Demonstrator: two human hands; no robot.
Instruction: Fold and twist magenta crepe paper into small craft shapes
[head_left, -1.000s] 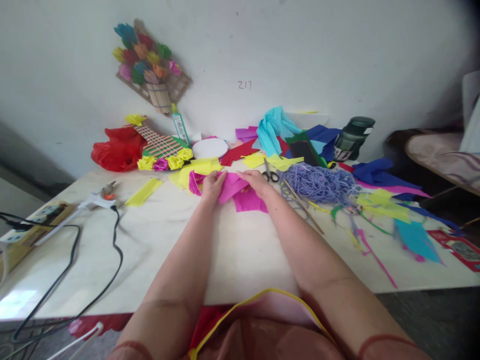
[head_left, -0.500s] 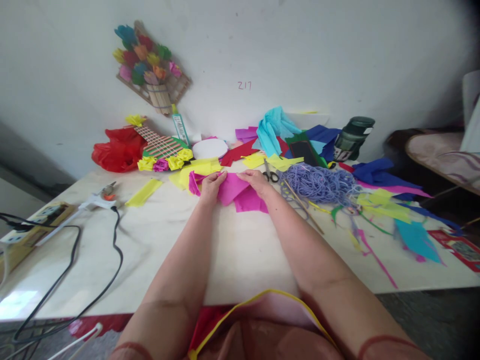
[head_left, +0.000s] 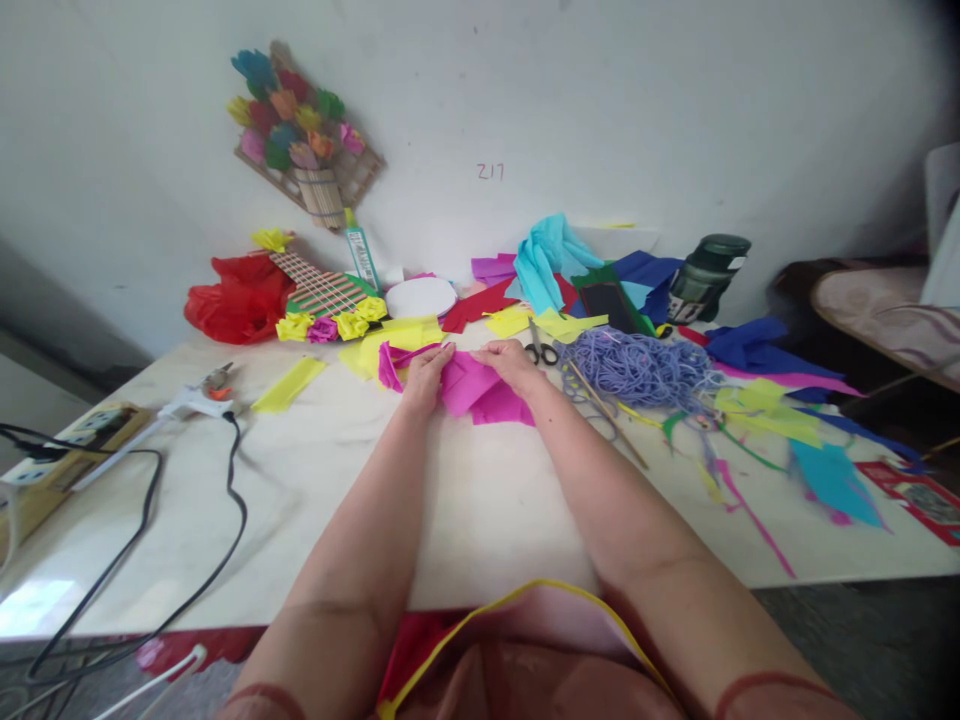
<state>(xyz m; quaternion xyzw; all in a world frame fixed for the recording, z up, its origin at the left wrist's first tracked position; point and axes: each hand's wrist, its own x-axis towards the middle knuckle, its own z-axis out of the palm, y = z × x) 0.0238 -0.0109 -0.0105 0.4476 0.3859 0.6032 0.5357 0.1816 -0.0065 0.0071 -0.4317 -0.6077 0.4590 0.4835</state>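
A piece of magenta crepe paper (head_left: 466, 384) is stretched between my two hands over the middle of the table. My left hand (head_left: 426, 374) pinches its left side, close to a bunched magenta end. At the upper right edge, my right hand (head_left: 511, 366) pinches the same paper between thumb and fingers. Another flat magenta piece (head_left: 501, 406) lies under it, beside my right hand. Black-handled scissors (head_left: 541, 352) rest just right of that hand. Yellow crepe paper (head_left: 397, 340) lies behind my left hand.
A tangle of purple cord (head_left: 637, 368) and a thin stick (head_left: 609, 415) lie to the right, with a dark green bottle (head_left: 709, 278) behind. On the left are a glue gun (head_left: 196, 400), its black cable and a power strip (head_left: 71, 450). A paper-flower craft (head_left: 304, 130) hangs on the wall.
The magenta paper between my hands has dipped and creased a little. Both hands keep nearly the same place and the same pinch.
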